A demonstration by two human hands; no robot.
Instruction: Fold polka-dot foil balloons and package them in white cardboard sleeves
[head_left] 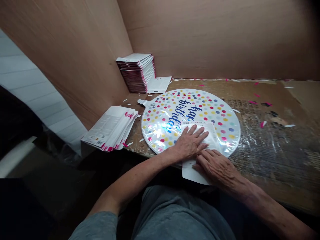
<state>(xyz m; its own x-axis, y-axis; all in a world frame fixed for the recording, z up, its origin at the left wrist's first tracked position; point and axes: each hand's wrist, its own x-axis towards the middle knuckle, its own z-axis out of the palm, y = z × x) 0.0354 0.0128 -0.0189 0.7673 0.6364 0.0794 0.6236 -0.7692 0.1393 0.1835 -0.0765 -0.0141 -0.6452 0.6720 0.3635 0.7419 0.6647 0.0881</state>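
A round, flat foil balloon with coloured dots and blue "happy birthday" lettering lies on the worktop, its tail pointing left. Over its near edge rests a white printed card sleeve, whose lower end hangs past the table's front edge. My left hand is open and flat on the upper part of the sleeve, fingers spread. Close beside it, my right hand has its fingers bent together on the sleeve's middle, gripping it there; the thumb is hidden.
A tall stack of folded card sleeves stands in the back corner. Another fanned pile of sleeves lies at the left edge. Wooden panels wall the back and left. Pink and white paper scraps litter the taped cardboard surface.
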